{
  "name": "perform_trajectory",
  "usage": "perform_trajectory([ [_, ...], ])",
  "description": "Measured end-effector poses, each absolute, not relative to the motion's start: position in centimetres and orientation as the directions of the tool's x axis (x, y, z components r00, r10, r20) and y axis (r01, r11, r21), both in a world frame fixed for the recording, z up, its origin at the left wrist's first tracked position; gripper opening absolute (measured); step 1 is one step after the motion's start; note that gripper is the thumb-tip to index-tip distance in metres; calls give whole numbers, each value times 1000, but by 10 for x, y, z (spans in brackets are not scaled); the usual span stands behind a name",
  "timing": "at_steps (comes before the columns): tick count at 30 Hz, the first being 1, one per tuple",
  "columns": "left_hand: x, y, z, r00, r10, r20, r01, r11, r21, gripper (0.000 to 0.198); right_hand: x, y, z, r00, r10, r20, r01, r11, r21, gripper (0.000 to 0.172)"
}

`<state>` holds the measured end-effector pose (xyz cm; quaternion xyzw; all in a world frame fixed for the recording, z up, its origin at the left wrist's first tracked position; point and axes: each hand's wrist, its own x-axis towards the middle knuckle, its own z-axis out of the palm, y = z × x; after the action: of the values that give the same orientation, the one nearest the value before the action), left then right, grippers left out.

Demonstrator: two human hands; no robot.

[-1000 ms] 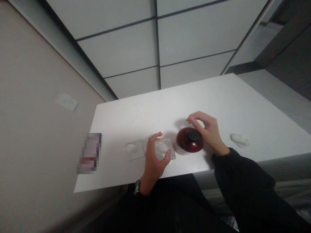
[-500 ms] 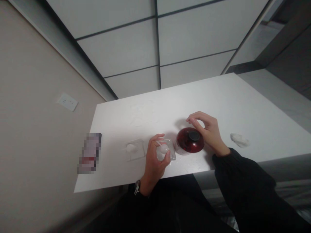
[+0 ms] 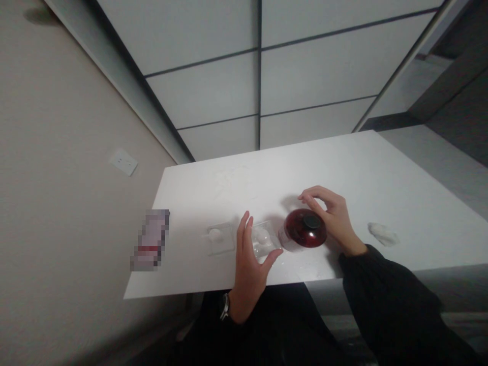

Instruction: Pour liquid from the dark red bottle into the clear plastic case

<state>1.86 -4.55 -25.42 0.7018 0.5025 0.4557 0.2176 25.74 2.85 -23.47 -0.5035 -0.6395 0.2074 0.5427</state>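
Observation:
My left hand (image 3: 253, 262) is spread, thumb and fingers apart, around a small clear square dish (image 3: 275, 247). A small white round-bowled spoon (image 3: 262, 236) lies in that dish. Beside it on the left is a second clear dish (image 3: 221, 252), with a similar white spoon (image 3: 215, 235). My right hand (image 3: 330, 208) rests behind and right of a dark red, see-through bottle (image 3: 297, 231) with a black cap. Its thumb and index finger curl together at the tips, with nothing visible between them. Whether the right hand touches the bottle is unclear.
A crumpled white tissue (image 3: 383, 234) lies right of my right hand on the white table (image 3: 324, 157). At the left table edge is a blurred-out phone-like object (image 3: 151, 241). Small droplets dot the surface near the bottle. A wall socket (image 3: 124, 161) sits on the left.
My left hand has opened from a pinch on the white spoon, which now lies in the right-hand dish. My right hand and the bottle keep their places; the view has shifted slightly.

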Motion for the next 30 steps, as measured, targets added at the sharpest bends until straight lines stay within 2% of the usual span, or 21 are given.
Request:
perform_trajectory([
  [2,20,-50,-252,27,904,427,537,-374,756,100,258,29,-236,92,871,483,420,406,-812,24],
  [4,20,-54,-248,26,866,500,598,-414,686,103,259,29,-238,92,870,484,423,406,-810,25],
  [7,16,-56,-236,207,749,630,722,-551,418,86,260,28,-239,93,874,477,428,398,-812,26],
  [9,10,-53,-227,361,704,612,753,-607,254,66,260,28,-240,92,879,468,434,387,-813,26],
  [10,8,-51,-222,415,697,584,751,-625,212,55,259,29,-241,93,881,464,438,382,-814,26],
  [13,3,-44,-214,468,711,524,744,-637,201,35,258,30,-244,92,884,459,443,377,-814,27],
  [19,-5,-37,-209,443,744,499,790,-587,174,29,256,31,-235,51,886,460,396,405,-824,33],
  [21,-17,-34,-205,459,737,496,784,-599,164,43,258,33,-222,46,891,452,398,398,-826,34],
  [24,-45,-25,-198,428,744,513,774,-595,217,88,260,49,-200,-39,916,400,422,378,-824,32],
  [26,-63,-16,-195,373,776,508,786,-556,272,111,256,72,-193,-148,924,352,446,380,-810,32],
  [28,-77,-5,-193,367,813,451,778,-534,330,126,249,103,-195,-291,903,316,489,424,-762,31],
  [30,-82,4,-192,410,821,397,746,-552,373,129,239,138,-206,-408,857,314,523,501,-689,27],
])
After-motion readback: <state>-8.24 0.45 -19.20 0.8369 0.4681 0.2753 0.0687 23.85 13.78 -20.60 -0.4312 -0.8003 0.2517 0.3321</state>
